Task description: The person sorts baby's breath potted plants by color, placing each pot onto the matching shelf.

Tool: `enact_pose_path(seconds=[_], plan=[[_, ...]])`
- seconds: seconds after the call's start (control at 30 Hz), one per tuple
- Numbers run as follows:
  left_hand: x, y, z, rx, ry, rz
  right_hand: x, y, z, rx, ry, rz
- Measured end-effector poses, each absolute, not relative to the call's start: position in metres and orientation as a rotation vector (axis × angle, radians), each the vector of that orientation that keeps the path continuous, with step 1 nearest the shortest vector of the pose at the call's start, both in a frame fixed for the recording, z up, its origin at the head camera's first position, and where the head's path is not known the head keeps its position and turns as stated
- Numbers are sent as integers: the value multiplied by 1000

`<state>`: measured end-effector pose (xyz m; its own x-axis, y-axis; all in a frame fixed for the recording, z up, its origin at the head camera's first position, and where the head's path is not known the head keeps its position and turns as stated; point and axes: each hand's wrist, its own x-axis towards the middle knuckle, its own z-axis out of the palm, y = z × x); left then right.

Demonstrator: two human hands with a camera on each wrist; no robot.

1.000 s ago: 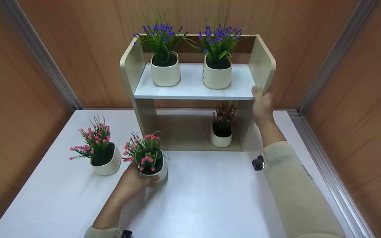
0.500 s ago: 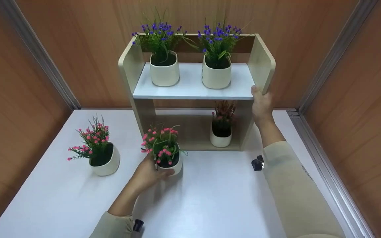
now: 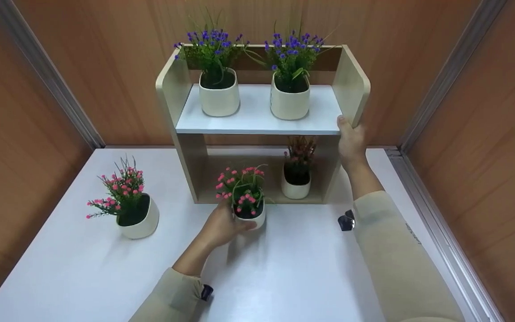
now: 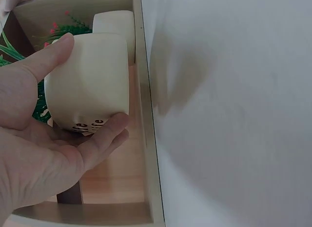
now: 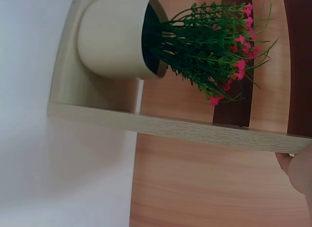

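My left hand (image 3: 222, 224) grips a white pot of pink flowers (image 3: 255, 216) in front of the shelf's lower opening, thumb on one side and fingers round the other. In the left wrist view dark lettering marks the side of this white pot (image 4: 87, 80). My right hand (image 3: 352, 142) holds the right side panel of the two-tier shelf (image 3: 257, 131), thumb at the upper board's edge. Inside the lower tier, at the right, stands another white pot with pinkish-red flowers (image 3: 296, 189); the right wrist view shows this pot (image 5: 114, 36) beside the side panel (image 5: 185, 130).
Two white pots with purple flowers, a left one (image 3: 219, 100) and a right one (image 3: 289, 103), stand on the upper board. A pink-flowered pot (image 3: 143, 222) sits on the white table (image 3: 83, 268) at left. Wooden walls (image 3: 34, 147) enclose the table.
My left hand has carried the pink-flowered pot rightward and slightly away from me, to the front of the lower tier. The right hand keeps its hold on the shelf's side.
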<state>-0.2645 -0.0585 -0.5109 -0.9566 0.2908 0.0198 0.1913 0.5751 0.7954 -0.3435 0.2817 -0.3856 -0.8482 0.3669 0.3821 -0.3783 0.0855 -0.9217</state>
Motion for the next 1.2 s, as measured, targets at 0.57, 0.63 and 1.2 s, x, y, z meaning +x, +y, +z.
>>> enact_pose_path(seconds=[0.57, 0.63, 1.2], plan=[[-301, -32, -524, 350, 2672, 1326, -344, 279, -385, 63, -1794, 1850], [-305, -30, -524, 337, 2671, 1350, -344, 279, -385, 73, -1794, 1846], [-327, -13, -523, 286, 2676, 1342, -343, 281, -384, 23, -1827, 1825]])
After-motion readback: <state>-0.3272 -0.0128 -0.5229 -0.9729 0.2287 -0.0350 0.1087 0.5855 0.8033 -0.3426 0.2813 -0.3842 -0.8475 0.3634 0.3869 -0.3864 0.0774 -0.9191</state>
